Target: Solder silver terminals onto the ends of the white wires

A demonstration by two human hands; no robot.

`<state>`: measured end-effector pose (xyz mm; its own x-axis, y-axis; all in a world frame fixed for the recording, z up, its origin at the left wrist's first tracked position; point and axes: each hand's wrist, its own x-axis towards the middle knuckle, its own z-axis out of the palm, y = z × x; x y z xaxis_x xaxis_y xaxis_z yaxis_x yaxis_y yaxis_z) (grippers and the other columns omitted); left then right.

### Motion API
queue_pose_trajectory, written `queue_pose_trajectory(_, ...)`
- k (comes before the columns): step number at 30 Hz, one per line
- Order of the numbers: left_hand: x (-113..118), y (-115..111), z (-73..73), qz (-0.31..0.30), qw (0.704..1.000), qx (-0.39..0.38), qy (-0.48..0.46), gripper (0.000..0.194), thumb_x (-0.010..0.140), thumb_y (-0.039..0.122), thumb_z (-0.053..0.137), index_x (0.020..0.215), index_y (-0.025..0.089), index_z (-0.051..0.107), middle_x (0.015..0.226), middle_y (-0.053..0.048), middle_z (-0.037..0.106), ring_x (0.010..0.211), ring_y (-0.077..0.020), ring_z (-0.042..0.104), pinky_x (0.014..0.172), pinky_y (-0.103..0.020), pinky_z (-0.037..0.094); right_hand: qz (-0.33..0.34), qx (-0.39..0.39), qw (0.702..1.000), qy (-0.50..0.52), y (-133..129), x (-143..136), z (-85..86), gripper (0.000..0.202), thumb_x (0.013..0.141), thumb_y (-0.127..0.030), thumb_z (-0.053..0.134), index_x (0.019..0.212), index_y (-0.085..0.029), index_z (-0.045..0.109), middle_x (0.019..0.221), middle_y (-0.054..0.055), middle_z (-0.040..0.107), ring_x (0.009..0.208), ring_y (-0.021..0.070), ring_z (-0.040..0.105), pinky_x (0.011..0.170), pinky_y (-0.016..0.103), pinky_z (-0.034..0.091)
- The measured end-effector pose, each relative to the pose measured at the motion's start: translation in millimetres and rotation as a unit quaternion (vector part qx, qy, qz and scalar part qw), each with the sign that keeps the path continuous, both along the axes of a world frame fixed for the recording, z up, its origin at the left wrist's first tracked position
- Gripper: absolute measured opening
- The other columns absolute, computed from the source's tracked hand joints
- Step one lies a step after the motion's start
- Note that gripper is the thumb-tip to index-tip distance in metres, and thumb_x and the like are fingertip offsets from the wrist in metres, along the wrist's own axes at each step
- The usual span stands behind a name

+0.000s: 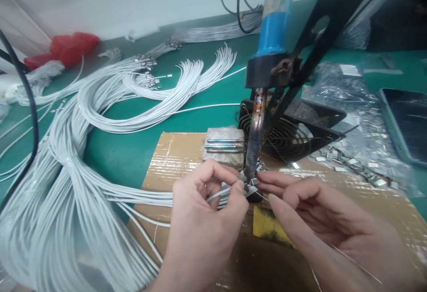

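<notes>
My left hand (207,221) is closed around several white cables (143,195), its thumb and forefinger pinched at their ends beneath the tip of a soldering iron (252,149). The iron has a blue handle (275,11) and points downward, held in a black stand arm (320,47). My right hand (320,212) has its fingers closed on a thin solder wire (260,193), which reaches toward the iron's tip. More of the wire hangs below that palm. The small parts right at the tip are partly hidden by my fingers.
A large bundle of white cables (66,185) fills the left side. Behind the iron stands a black fan (287,127). A metal block (223,145), a yellow sponge (271,227) and loose small connectors (353,165) lie on the cardboard (180,154). A phone (405,123) lies far right.
</notes>
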<state>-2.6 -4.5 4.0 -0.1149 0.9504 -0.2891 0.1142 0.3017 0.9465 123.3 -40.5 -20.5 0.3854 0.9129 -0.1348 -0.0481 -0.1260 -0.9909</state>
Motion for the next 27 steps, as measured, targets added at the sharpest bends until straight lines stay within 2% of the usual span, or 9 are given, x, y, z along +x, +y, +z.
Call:
queue_pose_trajectory(5, 2, 2, 0.7, 0.013, 1.0, -0.006, -0.005, 0.012, 0.07, 0.017, 0.071, 0.063, 0.019, 0.062, 0.065, 0.0, 0.069, 0.055, -0.0114, 0.058, 0.045, -0.018, 0.042, 0.033, 0.027, 0.999, -0.008, 1, 6, -4.3, 0.027, 0.079, -0.036, 0.084, 0.062, -0.025, 0.066, 0.099, 0.001, 0.083, 0.093, 0.0183, 0.081, 0.091, 0.02, 0.062)
queue_pose_trajectory(11, 2, 3, -0.1, 0.012, 1.0, -0.012, -0.016, 0.013, 0.069, 0.016, 0.071, 0.063, 0.019, 0.06, 0.067, 0.0, 0.068, 0.053, -0.01, 0.054, 0.044, -0.018, 0.04, 0.076, 0.036, 0.996, -0.026, 0, 13, -10.3, 0.025, 0.084, -0.032, 0.082, 0.066, -0.024, 0.067, 0.103, 0.003, 0.083, 0.096, 0.0195, 0.081, 0.089, 0.02, 0.063)
queue_pose_trajectory(19, 1, -1, -0.4, 0.003, 1.0, -0.004, -0.008, 0.011, 0.071, 0.016, 0.071, 0.065, 0.019, 0.062, 0.068, -0.001, 0.069, 0.058, -0.0122, 0.059, 0.048, -0.019, 0.043, 0.058, 0.044, 0.997, -0.028, 3, 11, -9.0, 0.025, 0.081, -0.034, 0.083, 0.065, -0.024, 0.067, 0.099, 0.004, 0.083, 0.09, 0.0208, 0.082, 0.089, 0.024, 0.064)
queue_pose_trajectory(27, 1, 1, 0.4, 0.005, 1.0, -0.006, -0.009, 0.013, 0.071, 0.018, 0.071, 0.064, 0.02, 0.06, 0.067, -0.001, 0.068, 0.057, -0.0122, 0.058, 0.046, -0.019, 0.042, 0.067, 0.047, 0.996, -0.028, 0, 13, -10.3, 0.024, 0.083, -0.032, 0.083, 0.067, -0.024, 0.067, 0.101, 0.002, 0.083, 0.092, 0.0179, 0.082, 0.086, 0.017, 0.062)
